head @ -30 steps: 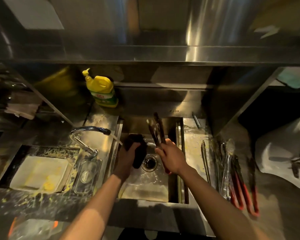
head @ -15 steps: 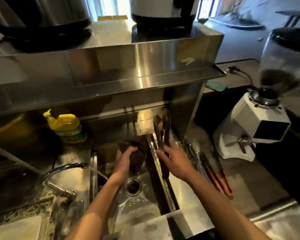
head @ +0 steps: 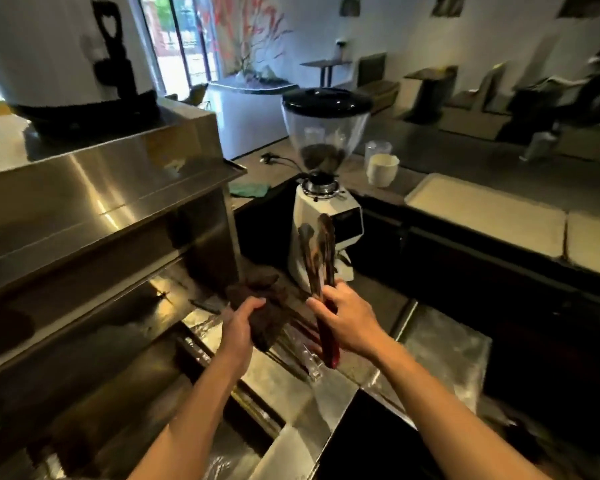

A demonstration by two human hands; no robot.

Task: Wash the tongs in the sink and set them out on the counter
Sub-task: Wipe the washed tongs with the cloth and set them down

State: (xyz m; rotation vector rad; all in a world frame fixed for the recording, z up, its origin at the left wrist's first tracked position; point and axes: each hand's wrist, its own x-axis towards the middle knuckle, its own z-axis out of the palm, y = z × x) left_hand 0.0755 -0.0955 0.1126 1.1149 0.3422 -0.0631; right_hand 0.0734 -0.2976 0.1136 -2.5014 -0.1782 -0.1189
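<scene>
My right hand [head: 349, 322] grips a pair of tongs [head: 321, 258] with red handles, its metal tips pointing up and away in front of the white grinder. My left hand [head: 241, 327] holds a dark scrubbing cloth [head: 262, 303] just left of the tongs. Both hands are above the steel counter [head: 444, 344] to the right of the sink [head: 222, 455]. Beneath my hands, more red-handled tongs [head: 302, 336] lie on the counter, partly hidden.
A white coffee grinder [head: 326, 188] with a clear hopper stands just beyond the tongs. A steel shelf [head: 111, 188] rises at the left. White cups [head: 381, 168] and white trays [head: 485, 209] sit on the far counter. A green cloth [head: 250, 189] lies behind.
Both hands have moved right, from over the sink to above the counter, with the tongs and the cloth. The camera has swung up and to the right.
</scene>
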